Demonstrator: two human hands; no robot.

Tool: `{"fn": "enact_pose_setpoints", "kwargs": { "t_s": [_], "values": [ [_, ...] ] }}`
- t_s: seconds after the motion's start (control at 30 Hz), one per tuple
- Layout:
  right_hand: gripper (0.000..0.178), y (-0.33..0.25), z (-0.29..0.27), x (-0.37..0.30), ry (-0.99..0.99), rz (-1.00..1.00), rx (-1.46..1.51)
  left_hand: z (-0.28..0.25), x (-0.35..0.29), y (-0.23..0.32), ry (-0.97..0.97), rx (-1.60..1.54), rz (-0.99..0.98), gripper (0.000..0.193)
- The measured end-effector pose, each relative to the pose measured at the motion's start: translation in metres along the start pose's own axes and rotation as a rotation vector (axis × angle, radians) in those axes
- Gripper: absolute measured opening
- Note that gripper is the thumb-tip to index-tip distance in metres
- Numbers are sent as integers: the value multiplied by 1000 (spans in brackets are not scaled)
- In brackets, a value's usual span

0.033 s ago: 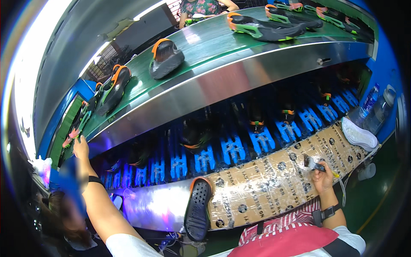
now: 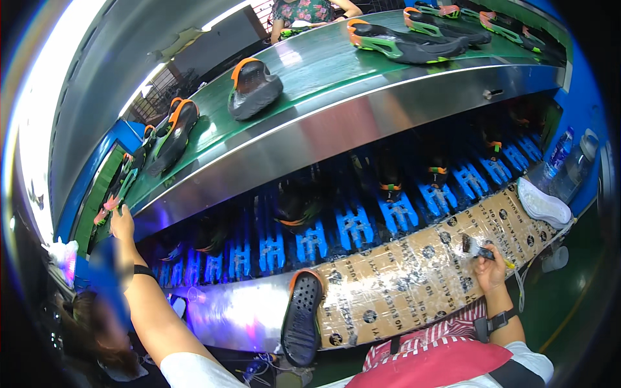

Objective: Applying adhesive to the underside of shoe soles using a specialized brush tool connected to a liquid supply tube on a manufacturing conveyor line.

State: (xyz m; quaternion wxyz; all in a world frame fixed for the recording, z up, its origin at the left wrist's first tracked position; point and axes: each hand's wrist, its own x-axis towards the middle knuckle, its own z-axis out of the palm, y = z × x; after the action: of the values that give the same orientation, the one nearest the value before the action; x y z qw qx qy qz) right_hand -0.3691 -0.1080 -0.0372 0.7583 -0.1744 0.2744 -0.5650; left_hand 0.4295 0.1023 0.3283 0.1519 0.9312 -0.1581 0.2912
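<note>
My right hand [image 2: 490, 268] grips a brush [image 2: 477, 249] with dark and pale bristles and a yellow-tipped handle, just above the cardboard-covered bench [image 2: 401, 278]. My left arm stretches far out to the left end of the green conveyor. There my left hand [image 2: 121, 223] is beside a shoe with pink and green parts [image 2: 111, 204]; its fingers are mostly hidden, so their grip and any contact are unclear. Between my arms a black shoe [image 2: 302, 317] with a perforated inside and an orange rim lies across the bench, extending past its near edge.
Black shoes with orange and green trim [image 2: 255, 90] stand along the conveyor [image 2: 310, 71]. Beneath its metal side [image 2: 336, 132] runs a row of blue holders [image 2: 354, 227], some near dark shoes. A white shoe-shaped piece [image 2: 542, 204] and bottles [image 2: 559, 152] are at right. Another person [image 2: 307, 10] is beyond the belt.
The shoes on the conveyor and the blue holders appear very slightly farther right. The brush head is tilted a little differently. My left hand stays in nearly the same place.
</note>
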Motion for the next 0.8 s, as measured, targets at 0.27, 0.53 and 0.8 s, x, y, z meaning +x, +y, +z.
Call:
{"fn": "enact_pose_setpoints", "kwargs": {
  "t_s": [0.27, 0.53, 0.8],
  "values": [
    [27, 5, 7, 10, 74, -1, -38, 44, 110, -76, -207, 447, 238, 55],
    [26, 18, 7, 24, 85, -51, -114, 24, 178, -174, 100, 491, 11, 76],
    [26, 13, 25, -4, 249, -165, -160, 43, 112, -20, -206, 531, 17, 41]
  ]
}}
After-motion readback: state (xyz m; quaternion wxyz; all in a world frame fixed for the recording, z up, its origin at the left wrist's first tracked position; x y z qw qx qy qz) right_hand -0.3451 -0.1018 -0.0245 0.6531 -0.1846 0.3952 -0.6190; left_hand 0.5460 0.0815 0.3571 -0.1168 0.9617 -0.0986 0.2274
